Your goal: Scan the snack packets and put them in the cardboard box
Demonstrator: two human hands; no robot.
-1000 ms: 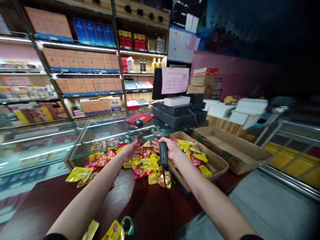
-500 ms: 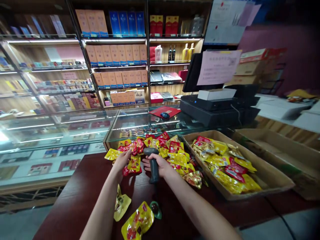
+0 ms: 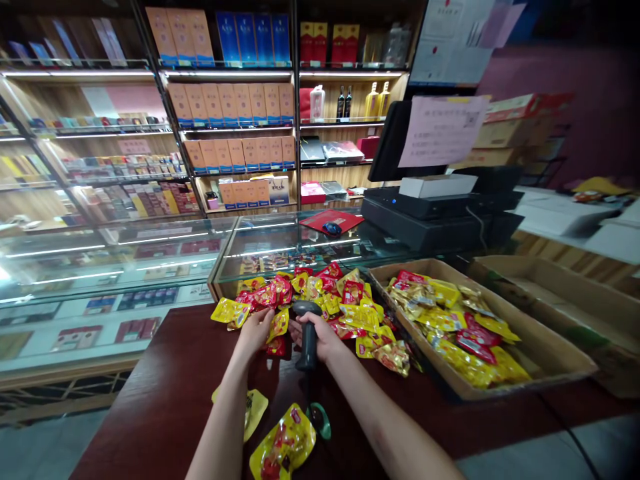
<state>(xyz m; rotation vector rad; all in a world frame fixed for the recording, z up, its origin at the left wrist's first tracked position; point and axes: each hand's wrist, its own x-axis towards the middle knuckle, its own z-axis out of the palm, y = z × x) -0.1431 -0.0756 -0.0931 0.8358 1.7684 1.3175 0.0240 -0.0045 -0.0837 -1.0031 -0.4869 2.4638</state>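
Yellow packet (image 3: 256,411) partly behind left forearm (image 3: 220,417); notice (image 3: 443,132) print blurred.

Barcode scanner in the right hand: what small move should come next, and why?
I'd probably have the left hand pinch the yellow packet by its fingertips and bring it to the barcode scanner. The right hand already holds the scanner by its handle, and the packet lies between the hands, close to the scanner's head. Whether the left fingers already grip it is unclear.

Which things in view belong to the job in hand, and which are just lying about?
Seemingly in the job:
- scanner, in the right hand
- packets, beside the left hand
- carton holding more

Apparently just about:
- mouse
- red mat
- shelved blue boxes
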